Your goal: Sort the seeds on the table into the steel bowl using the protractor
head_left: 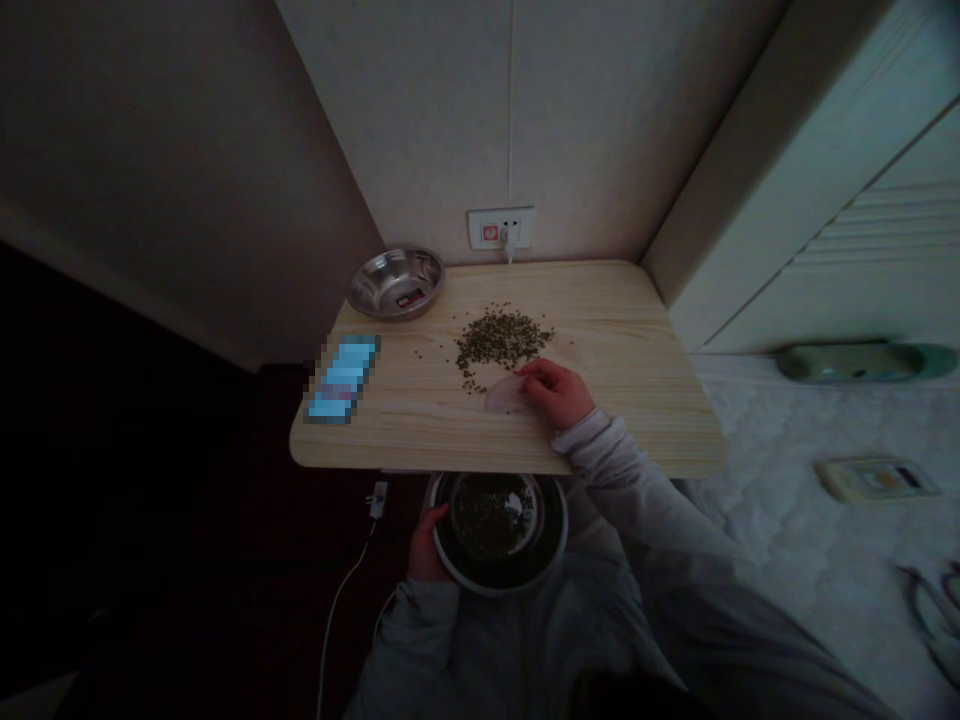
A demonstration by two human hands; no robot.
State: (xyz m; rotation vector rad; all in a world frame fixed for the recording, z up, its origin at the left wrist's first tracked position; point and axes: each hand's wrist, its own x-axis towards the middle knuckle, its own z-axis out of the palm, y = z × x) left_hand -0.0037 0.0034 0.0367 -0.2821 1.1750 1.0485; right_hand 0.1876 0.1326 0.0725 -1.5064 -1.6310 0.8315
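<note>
So we have the right hand [555,392] on the bench [622,440], fingers together and pressed down on a curved translucent plastic piece [504,396], which sits just beside the pile of small dark green seeds [502,340] on its near side. A few stray seeds lie around the pile. Nearer us than the pile, past the bench edge, the left hand [427,545] has its fingers clamped on the rim of a steel bowl [559,535] holding more dark seeds. That edge lies between the plastic piece and the held bowl. Left of the pile are a phone [343,378] and, further back, a second steel bowl [395,283]. Behind the pile, a wall socket [500,228] carries a plug. Right of the pile, beyond the bench, is a quilted mattress [810,480].
</note>
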